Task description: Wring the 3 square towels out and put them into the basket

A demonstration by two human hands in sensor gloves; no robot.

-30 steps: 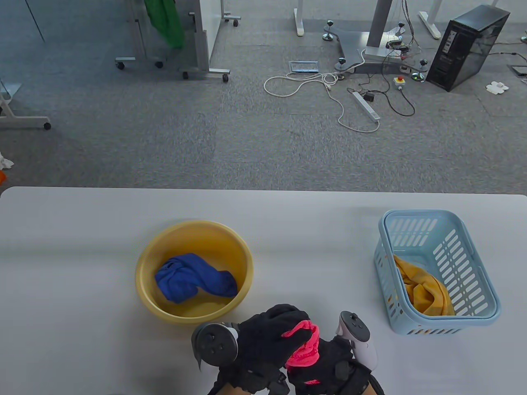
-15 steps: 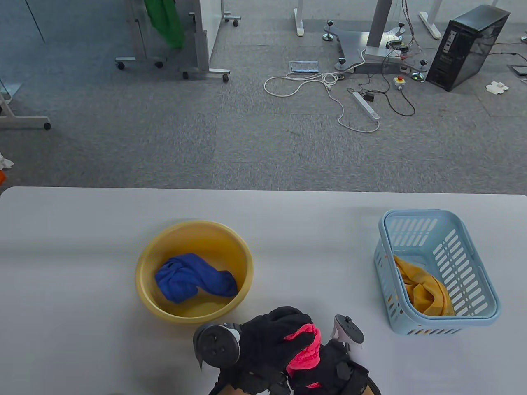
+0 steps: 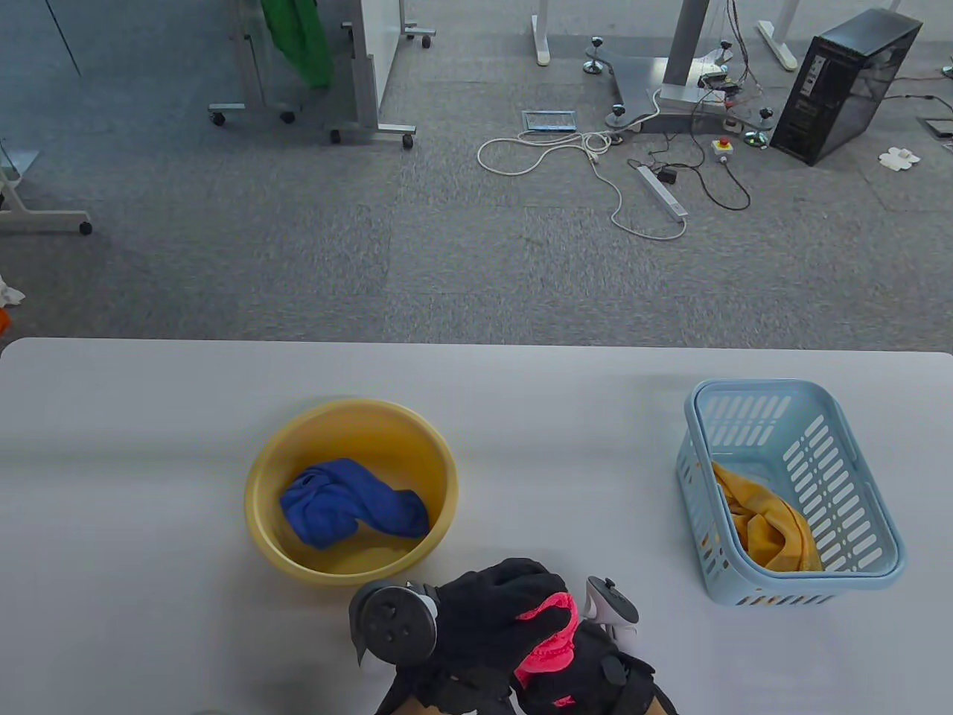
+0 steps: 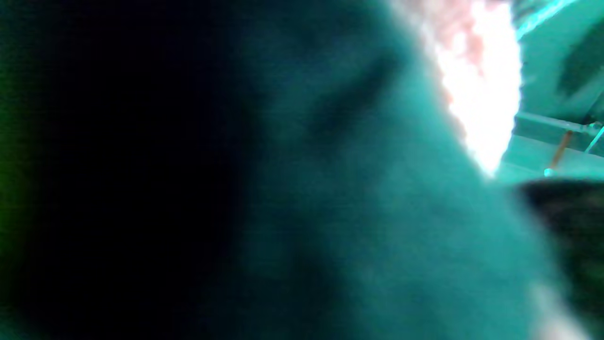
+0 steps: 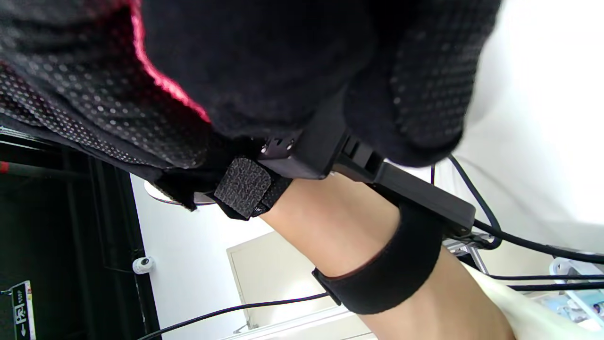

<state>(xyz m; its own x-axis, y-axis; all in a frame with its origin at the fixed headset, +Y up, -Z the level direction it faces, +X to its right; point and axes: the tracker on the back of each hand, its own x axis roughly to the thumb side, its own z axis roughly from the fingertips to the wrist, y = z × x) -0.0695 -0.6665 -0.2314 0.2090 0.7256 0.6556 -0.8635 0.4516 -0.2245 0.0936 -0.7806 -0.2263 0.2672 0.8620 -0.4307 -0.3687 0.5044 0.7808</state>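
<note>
Both hands grip a bunched pink towel (image 3: 552,642) at the table's near edge, just right of the yellow basin (image 3: 272,462). My left hand (image 3: 495,614) wraps over its upper end; my right hand (image 3: 588,670) holds the lower end beneath. A blue towel (image 3: 346,506) lies crumpled in the basin. A mustard-yellow towel (image 3: 767,525) lies in the light blue basket (image 3: 856,454) at the right. The right wrist view shows dotted glove fabric and a sliver of the pink towel (image 5: 160,82). Only blurred dark glove and a bright patch fill the left wrist view.
The white table (image 3: 149,417) stretches wide around the basin and basket. Beyond its far edge lies grey carpet with cables, a power strip (image 3: 663,194), a computer tower (image 3: 845,86) and wheeled frames.
Both hands with the pink towel have drawn slightly toward the near edge, and the right hand's tracker has shifted left and down. The basin, basket and other towels have not moved.
</note>
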